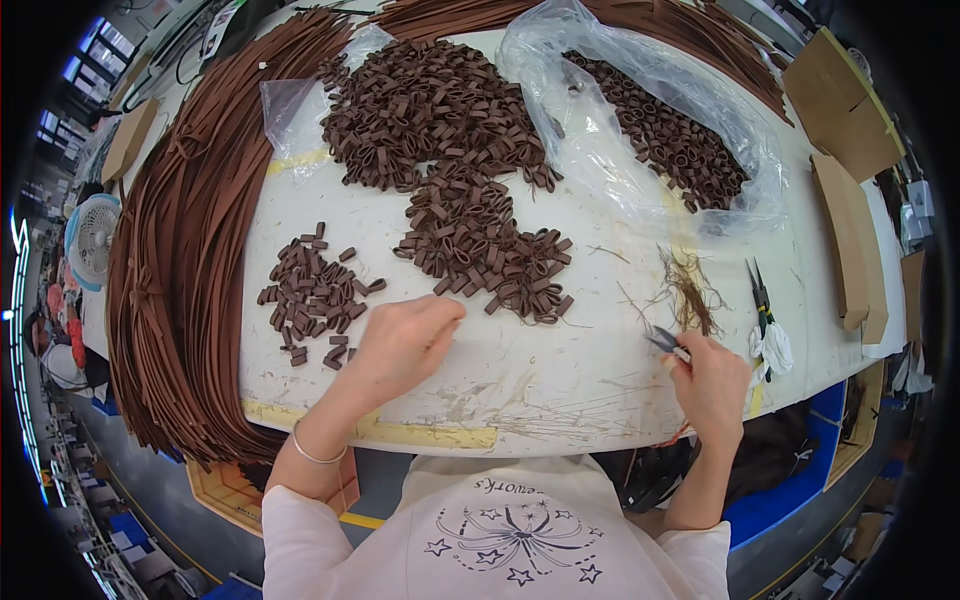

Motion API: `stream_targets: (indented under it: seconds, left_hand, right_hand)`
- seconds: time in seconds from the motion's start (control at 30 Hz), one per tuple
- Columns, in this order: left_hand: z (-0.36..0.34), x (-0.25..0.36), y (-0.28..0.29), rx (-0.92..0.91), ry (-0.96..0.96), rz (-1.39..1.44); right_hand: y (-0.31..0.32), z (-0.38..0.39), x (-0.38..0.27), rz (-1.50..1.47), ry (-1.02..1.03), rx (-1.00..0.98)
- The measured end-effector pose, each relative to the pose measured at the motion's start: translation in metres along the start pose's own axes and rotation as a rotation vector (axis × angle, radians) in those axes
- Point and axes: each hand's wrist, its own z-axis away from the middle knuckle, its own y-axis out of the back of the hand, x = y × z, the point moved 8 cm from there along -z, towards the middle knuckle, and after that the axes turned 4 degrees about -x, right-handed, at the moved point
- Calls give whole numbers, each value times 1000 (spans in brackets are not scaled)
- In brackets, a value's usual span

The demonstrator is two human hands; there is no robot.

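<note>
My left hand (398, 345) is curled just in front of the central pile of small brown strap loops (470, 230), its fingertips near the loops; what it holds, if anything, is hidden. My right hand (708, 380) grips small snips (662, 338), blades pointing left over the white table (560, 380). Loose thread clippings (690, 290) lie just beyond it. A smaller scattering of brown pieces (310, 290) sits left of my left hand.
Long brown strips (180, 250) cover the table's left side. A clear plastic bag (565, 140) holds more loops at back right. Pliers (760, 300) with white-wrapped handles, folded cardboard (845, 250) and a fan (92, 240) flank the work. Bins (830, 430) stand below.
</note>
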Motion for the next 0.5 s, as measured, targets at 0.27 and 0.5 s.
stream_targets:
  seconds: [0.27,0.5]
  left_hand:
    - [-36,33,-103,-307,-109,-287]
    - [-14,5,-76,-258,210,279]
  right_hand:
    - [14,3,-34,-212,91,118]
    - [-28,-3,-56,-600,184,-114]
